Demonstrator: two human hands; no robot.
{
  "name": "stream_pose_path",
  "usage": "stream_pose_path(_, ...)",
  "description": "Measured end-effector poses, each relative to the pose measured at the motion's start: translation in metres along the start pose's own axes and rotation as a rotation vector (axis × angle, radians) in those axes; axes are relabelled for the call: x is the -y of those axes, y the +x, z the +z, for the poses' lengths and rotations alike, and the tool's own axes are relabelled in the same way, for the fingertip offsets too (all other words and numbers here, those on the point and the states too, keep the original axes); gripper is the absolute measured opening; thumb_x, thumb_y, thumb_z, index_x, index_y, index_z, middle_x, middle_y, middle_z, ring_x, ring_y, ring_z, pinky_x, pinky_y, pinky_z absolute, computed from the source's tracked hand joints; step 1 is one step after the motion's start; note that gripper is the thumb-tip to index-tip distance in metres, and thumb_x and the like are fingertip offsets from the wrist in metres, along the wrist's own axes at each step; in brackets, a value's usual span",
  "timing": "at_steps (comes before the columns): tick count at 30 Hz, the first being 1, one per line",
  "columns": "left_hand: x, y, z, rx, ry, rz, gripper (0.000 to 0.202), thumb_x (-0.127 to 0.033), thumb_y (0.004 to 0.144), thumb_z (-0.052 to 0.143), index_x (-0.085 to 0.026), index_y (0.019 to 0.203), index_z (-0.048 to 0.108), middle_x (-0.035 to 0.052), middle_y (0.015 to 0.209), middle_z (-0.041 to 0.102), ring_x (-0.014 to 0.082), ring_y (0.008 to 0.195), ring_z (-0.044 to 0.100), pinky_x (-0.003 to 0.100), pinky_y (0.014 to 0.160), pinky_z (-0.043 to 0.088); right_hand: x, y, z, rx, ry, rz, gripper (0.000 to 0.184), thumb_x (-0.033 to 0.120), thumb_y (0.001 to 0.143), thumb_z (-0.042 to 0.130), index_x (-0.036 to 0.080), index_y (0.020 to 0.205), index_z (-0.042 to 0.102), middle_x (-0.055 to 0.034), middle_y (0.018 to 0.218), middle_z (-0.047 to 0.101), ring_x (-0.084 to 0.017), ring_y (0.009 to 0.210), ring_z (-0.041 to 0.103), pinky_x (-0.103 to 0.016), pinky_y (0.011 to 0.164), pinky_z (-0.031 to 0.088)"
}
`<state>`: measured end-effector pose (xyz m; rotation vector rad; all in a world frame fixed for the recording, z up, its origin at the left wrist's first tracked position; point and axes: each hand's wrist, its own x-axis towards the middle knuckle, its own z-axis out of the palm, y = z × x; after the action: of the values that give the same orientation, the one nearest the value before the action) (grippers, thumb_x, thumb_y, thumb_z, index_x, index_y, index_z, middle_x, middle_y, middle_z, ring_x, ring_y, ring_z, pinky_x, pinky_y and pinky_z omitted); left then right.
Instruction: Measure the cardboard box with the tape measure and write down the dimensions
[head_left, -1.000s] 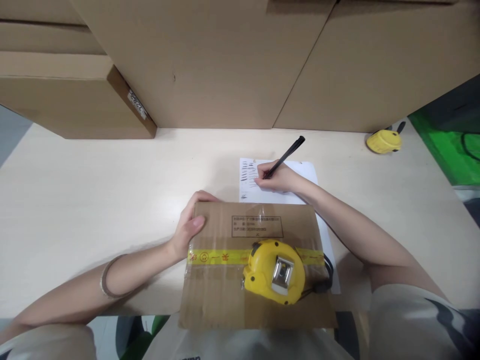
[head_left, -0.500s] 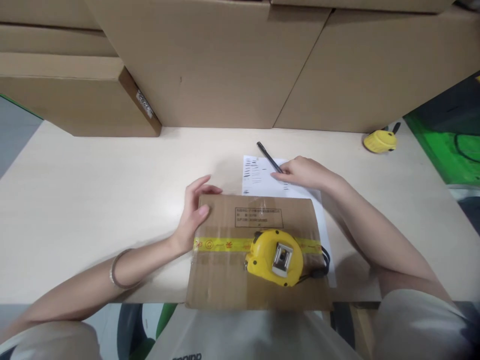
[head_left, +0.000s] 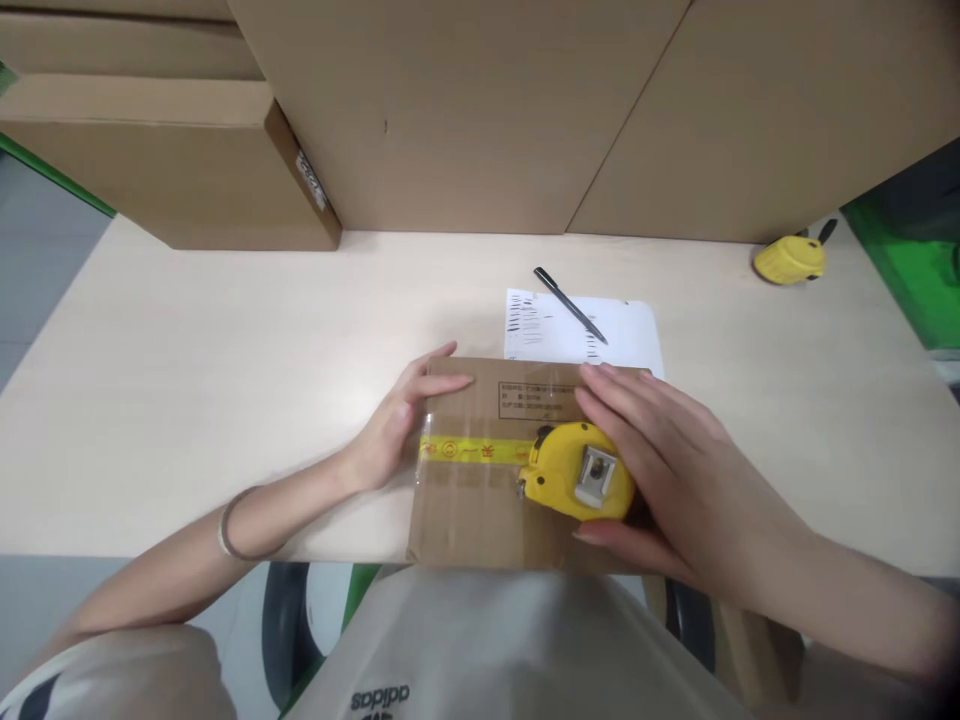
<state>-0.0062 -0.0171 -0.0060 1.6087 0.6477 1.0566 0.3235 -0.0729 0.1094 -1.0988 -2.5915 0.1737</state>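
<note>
A flat cardboard box (head_left: 472, 500) with a strip of yellow tape lies at the near edge of the table. On it rests a yellow tape measure (head_left: 574, 472) with a metal clip. My right hand (head_left: 667, 470) curves round the tape measure from the right, fingers spread along its far side and thumb at its near side. My left hand (head_left: 397, 425) lies flat on the box's left end, fingers stretched out. Beyond the box, a black pen (head_left: 570, 305) lies across a white sheet of paper (head_left: 630, 335) with handwriting.
Large cardboard boxes (head_left: 465, 110) stand along the back of the pale table (head_left: 187, 370), one smaller box (head_left: 172, 160) at the left. A second yellow tape measure (head_left: 789, 259) sits at the back right. Green flooring (head_left: 915, 260) shows beyond the right edge.
My right hand put the pen down on the paper and came back to the tape measure on the box. The left hand stayed on the box's left end.
</note>
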Motion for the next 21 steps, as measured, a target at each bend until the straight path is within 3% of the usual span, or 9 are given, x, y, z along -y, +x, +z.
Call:
stream_pose_path(2, 0.0, 0.001, 0.0, -0.009, -0.028, -0.017, 0.058, -0.068, 0.112, 0.028, -0.042, 0.143, 0.069, 0.0031, 0.171, 0.047, 0.0318, 0.166, 0.035, 0.062, 0.132, 0.04, 0.007, -0.004, 0.012, 0.011, 0.216, 0.061, 0.086, 0.056, 0.1, 0.067, 0.024, 0.17, 0.028, -0.0251, 0.166, 0.051, -0.048, 0.158, 0.045, -0.074, 0.12, 0.05)
stream_pose_path(4, -0.001, 0.003, 0.002, -0.022, -0.071, -0.037, 0.057, -0.068, 0.112, 0.029, -0.041, 0.14, 0.071, 0.004, 0.167, 0.052, 0.0308, 0.163, 0.04, 0.062, 0.132, 0.04, 0.009, 0.001, 0.016, 0.017, 0.474, 0.117, 0.078, 0.042, 0.098, 0.073, 0.035, 0.164, 0.032, -0.017, 0.157, 0.061, -0.041, 0.148, 0.059, -0.064, 0.109, 0.063)
stream_pose_path(6, -0.003, 0.005, 0.003, -0.038, -0.106, -0.048, 0.058, -0.07, 0.111, 0.03, -0.04, 0.136, 0.073, 0.0046, 0.163, 0.056, 0.0302, 0.157, 0.049, 0.061, 0.133, 0.039, 0.009, 0.016, 0.013, 0.01, 0.579, 0.13, 0.072, 0.03, 0.098, 0.072, 0.042, 0.159, 0.037, -0.01, 0.14, 0.072, -0.033, 0.125, 0.076, -0.05, 0.091, 0.071)
stream_pose_path(8, -0.006, 0.008, 0.005, -0.055, -0.124, -0.05, 0.06, -0.072, 0.11, 0.032, -0.037, 0.133, 0.075, 0.006, 0.159, 0.059, 0.0304, 0.152, 0.054, 0.059, 0.133, 0.04, 0.011, 0.04, 0.007, -0.002, 0.535, 0.058, 0.065, 0.028, 0.101, 0.069, 0.041, 0.159, 0.041, -0.0085, 0.136, 0.074, -0.03, 0.116, 0.078, -0.044, 0.084, 0.071)
stream_pose_path(11, -0.009, 0.01, 0.006, -0.05, -0.183, -0.122, 0.07, -0.08, 0.105, 0.035, -0.028, 0.133, 0.073, 0.0113, 0.15, 0.065, 0.0333, 0.147, 0.058, 0.055, 0.124, 0.05, 0.018, 0.077, 0.004, 0.069, 0.428, -0.079, 0.058, 0.03, 0.106, 0.061, 0.03, 0.161, 0.044, -0.01, 0.154, 0.066, -0.029, 0.126, 0.073, -0.04, 0.085, 0.068)
stream_pose_path(15, -0.007, 0.009, -0.001, -0.007, -0.23, -0.232, 0.077, -0.086, 0.101, 0.035, -0.024, 0.133, 0.068, 0.0135, 0.132, 0.072, 0.0331, 0.127, 0.068, 0.051, 0.104, 0.061, 0.029, 0.101, 0.007, 0.148, 0.247, -0.211, 0.056, 0.017, 0.105, 0.051, 0.027, 0.161, 0.048, -0.0073, 0.161, 0.062, -0.02, 0.107, 0.076, -0.03, 0.059, 0.054)
stream_pose_path(18, -0.003, 0.011, -0.012, 0.05, -0.097, -0.059, 0.075, -0.084, 0.102, 0.036, -0.025, 0.134, 0.07, 0.0128, 0.127, 0.072, 0.0323, 0.118, 0.068, 0.051, 0.104, 0.057, 0.028, 0.096, 0.005, 0.135, 0.184, -0.224, 0.062, 0.011, 0.102, 0.051, 0.03, 0.161, 0.05, -0.0045, 0.147, 0.072, -0.016, 0.086, 0.075, -0.03, 0.053, 0.046)
stream_pose_path(21, -0.002, 0.015, -0.022, 0.138, 0.096, 0.095, 0.058, -0.068, 0.103, 0.056, -0.029, 0.145, 0.066, 0.0126, 0.129, 0.07, 0.0331, 0.118, 0.065, 0.052, 0.105, 0.052, 0.014, 0.076, -0.008, 0.146, 0.23, -0.107, 0.053, 0.018, 0.103, 0.056, 0.031, 0.155, 0.058, -0.003, 0.13, 0.079, -0.018, 0.086, 0.076, -0.029, 0.056, 0.048)
